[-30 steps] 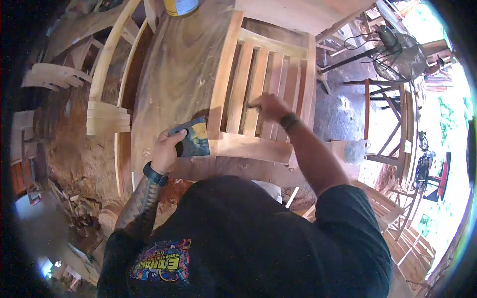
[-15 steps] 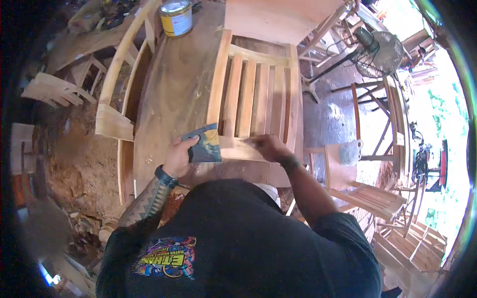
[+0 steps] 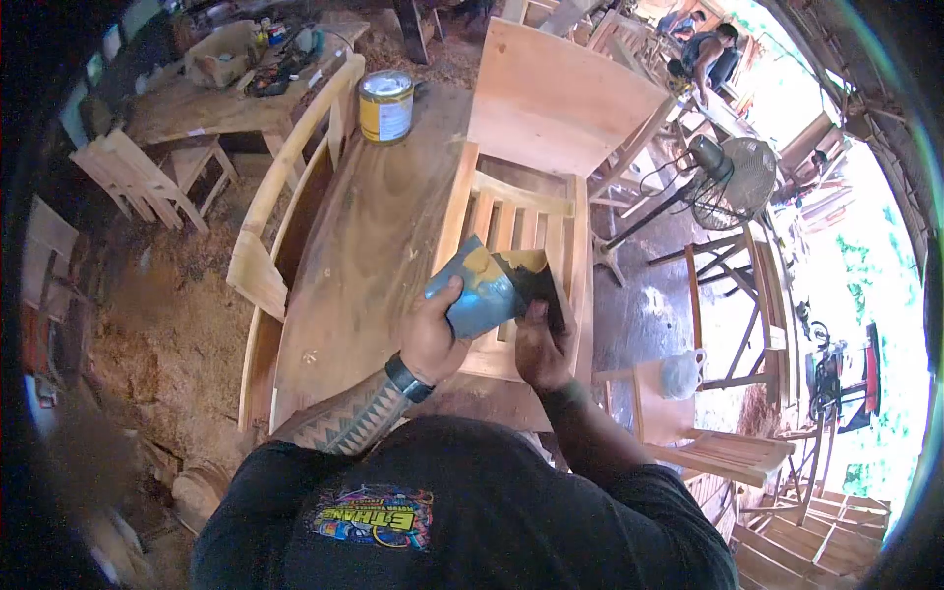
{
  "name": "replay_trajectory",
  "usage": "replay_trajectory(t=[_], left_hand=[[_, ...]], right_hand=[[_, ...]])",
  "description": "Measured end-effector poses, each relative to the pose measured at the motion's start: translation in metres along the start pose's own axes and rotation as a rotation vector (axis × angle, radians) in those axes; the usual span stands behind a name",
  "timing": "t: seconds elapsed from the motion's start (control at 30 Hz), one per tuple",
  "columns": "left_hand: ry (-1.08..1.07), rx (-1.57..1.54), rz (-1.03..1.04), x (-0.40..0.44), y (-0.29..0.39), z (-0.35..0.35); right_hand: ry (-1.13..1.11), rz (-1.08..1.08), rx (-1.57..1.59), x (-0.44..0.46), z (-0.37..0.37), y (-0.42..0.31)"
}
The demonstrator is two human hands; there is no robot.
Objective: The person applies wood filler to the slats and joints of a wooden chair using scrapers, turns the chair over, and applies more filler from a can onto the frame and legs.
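- Steadiness matters most in the left hand (image 3: pixel 433 332), which grips a blue-grey sheet (image 3: pixel 482 307) with the thumb on its upper face and the fingers mostly out of sight; a firm, level hold would give the other piece something solid to work against.
- The right hand (image 3: pixel 544 354) pinches a dark piece (image 3: pixel 541 287), thumb on the near face; how its other fingers are spread, I cannot tell.
- The two pieces meet or overlap at their neighbouring edges, though whether they truly touch is unclear from above. In my judgement, a low angle and light, even pressure suit them best; a steep one could push the yellow matter (image 3: pixel 480 262) over the rim onto the wood below.
- The sheet looks flat, four-sided and tilted, with a bluish sheen, darker smudges and that yellow patch near its far edge.
- The dark piece is blackish brown, with a tan-yellow band along its far edge and a ragged border between the two colours.
- Both are held up over a slatted wooden frame (image 3: pixel 504 228), pale to reddish, which lies on the bench (image 3: pixel 344 251). A yellow-and-white can (image 3: pixel 385 113) stands upright there too, well apart from the hands.
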State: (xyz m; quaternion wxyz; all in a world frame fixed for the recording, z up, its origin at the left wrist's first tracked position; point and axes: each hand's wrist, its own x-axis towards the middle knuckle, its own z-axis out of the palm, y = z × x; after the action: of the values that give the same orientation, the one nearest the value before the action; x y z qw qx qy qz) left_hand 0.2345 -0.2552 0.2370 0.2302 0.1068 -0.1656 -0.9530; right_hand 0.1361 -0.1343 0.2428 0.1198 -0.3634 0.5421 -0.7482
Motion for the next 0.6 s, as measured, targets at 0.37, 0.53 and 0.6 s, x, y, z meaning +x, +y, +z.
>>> replay_trajectory(t=[0.37,0.53,0.6], left_hand=[[0.217,0.404,0.315,0.014,-0.027,0.006],[0.141,0.635,0.241,0.027,-0.029,0.007],[0.126,0.757,0.205,0.032,-0.03,0.003]], right_hand=[[-0.616,-0.15,-0.973,0.014,-0.075,-0.008],[-0.699,-0.174,-1.044,0.017,-0.137,0.02],[-0.542,-0.04,-0.945,0.034,-0.137,-0.004]])
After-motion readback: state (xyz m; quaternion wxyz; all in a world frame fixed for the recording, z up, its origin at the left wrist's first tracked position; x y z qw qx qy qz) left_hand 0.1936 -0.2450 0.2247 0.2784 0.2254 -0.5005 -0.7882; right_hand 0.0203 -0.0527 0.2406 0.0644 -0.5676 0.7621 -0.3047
